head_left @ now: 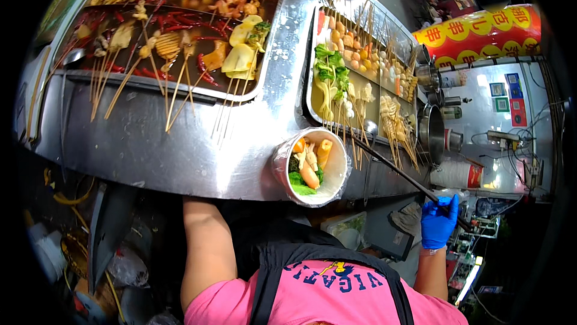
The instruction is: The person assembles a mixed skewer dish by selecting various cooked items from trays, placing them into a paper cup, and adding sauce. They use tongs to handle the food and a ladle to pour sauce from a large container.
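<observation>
My right hand (439, 221), in a blue glove, is closed around a long black handle (399, 172). The handle slants up and left to the near edge of the right-hand tray (309, 94); what its far end carries cannot be made out. A silver ladle bowl (371, 126) rests close by; I cannot tell if it belongs to that handle. My left forearm (207, 235) passes under the counter edge, which hides my left hand. Between my arms a plastic-lined white tub (281, 169) stands on the counter's front edge, holding sausage (309, 176), leafy greens (300, 188) and other pieces.
On the left, a large steel tray (262, 88) holds skewers in dark broth with red chillies. Skewer sticks (174, 100) jut over its near rim. Another ladle (73, 56) sits at its left end. Steel pots (431, 133) and stacked white tubs (448, 175) stand at the right.
</observation>
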A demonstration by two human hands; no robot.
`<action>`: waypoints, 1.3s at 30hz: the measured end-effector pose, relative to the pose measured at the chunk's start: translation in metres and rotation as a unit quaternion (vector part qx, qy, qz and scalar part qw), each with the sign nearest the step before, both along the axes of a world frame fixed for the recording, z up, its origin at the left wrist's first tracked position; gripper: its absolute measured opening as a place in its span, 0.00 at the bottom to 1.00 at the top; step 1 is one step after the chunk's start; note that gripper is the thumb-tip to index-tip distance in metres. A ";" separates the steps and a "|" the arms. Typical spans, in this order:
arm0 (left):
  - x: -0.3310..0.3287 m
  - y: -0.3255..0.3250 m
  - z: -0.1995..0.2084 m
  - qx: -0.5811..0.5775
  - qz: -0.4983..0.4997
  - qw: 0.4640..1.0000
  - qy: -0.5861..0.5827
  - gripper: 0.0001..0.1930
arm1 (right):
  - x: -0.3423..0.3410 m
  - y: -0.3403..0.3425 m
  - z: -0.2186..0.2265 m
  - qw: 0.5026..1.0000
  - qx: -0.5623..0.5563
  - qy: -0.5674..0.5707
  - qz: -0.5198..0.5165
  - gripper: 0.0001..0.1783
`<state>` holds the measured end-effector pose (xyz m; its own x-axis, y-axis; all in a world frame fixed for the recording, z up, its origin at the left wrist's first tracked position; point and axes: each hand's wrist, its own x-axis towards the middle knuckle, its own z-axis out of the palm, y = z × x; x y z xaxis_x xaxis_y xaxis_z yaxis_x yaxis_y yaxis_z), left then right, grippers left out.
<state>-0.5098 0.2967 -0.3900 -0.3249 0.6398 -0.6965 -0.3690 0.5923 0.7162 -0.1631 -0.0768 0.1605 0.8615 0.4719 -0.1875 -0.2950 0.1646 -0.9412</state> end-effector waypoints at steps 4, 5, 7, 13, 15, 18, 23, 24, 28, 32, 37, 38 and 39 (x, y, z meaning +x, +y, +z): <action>0.008 0.012 -0.019 0.006 -0.050 0.998 0.040 0.27 | -0.005 0.009 -0.005 0.997 -0.025 -0.030 -0.065 0.19; 0.009 0.014 -0.022 0.005 -0.068 0.997 0.048 0.27 | -0.011 0.011 -0.005 0.995 -0.039 -0.039 -0.082 0.19; 0.015 0.020 -0.030 0.007 -0.097 0.993 0.066 0.26 | -0.015 0.004 -0.008 0.994 -0.061 -0.054 -0.067 0.19; -0.001 0.015 -0.038 0.020 -0.140 0.981 0.130 0.26 | -0.014 0.021 -0.010 0.992 -0.066 -0.052 -0.093 0.21; -0.012 0.008 -0.034 0.024 -0.160 0.974 0.161 0.25 | -0.012 0.015 -0.009 0.996 -0.051 -0.047 -0.049 0.21; -0.032 -0.008 -0.022 0.039 -0.188 0.958 0.212 0.25 | -0.008 0.010 -0.003 0.995 -0.048 -0.047 -0.073 0.20; -0.062 -0.049 0.018 0.094 -0.212 0.931 0.283 0.24 | 0.022 -0.006 0.013 0.985 -0.039 -0.107 -0.127 0.18; -0.072 -0.060 0.031 0.104 -0.204 0.929 0.290 0.24 | 0.031 -0.001 0.017 0.981 -0.036 -0.143 -0.125 0.19; -0.064 -0.101 0.094 0.139 -0.212 0.927 0.277 0.24 | 0.072 -0.061 0.028 0.879 -0.258 -0.385 -0.113 0.22; -0.035 -0.160 0.168 0.156 -0.124 0.959 0.201 0.23 | 0.116 -0.101 0.009 0.588 -0.433 -0.678 0.080 0.06; 0.032 -0.216 0.254 0.190 -0.185 0.952 0.155 0.19 | 0.194 -0.137 -0.009 0.712 -0.575 -0.353 0.193 0.11; 0.046 -0.223 0.280 0.209 -0.213 0.944 0.141 0.17 | 0.217 -0.150 -0.013 0.652 -0.582 -0.429 0.228 0.11; 0.060 -0.226 0.298 0.228 -0.247 0.932 0.132 0.18 | 0.241 -0.166 -0.021 0.588 -0.582 -0.499 0.257 0.11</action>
<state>-0.4499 0.0704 -0.0920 -0.0338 0.9671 -0.2521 0.0926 0.2542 0.9627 0.0777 -0.2433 0.1398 0.6161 0.7703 -0.1643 0.7711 -0.6324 -0.0735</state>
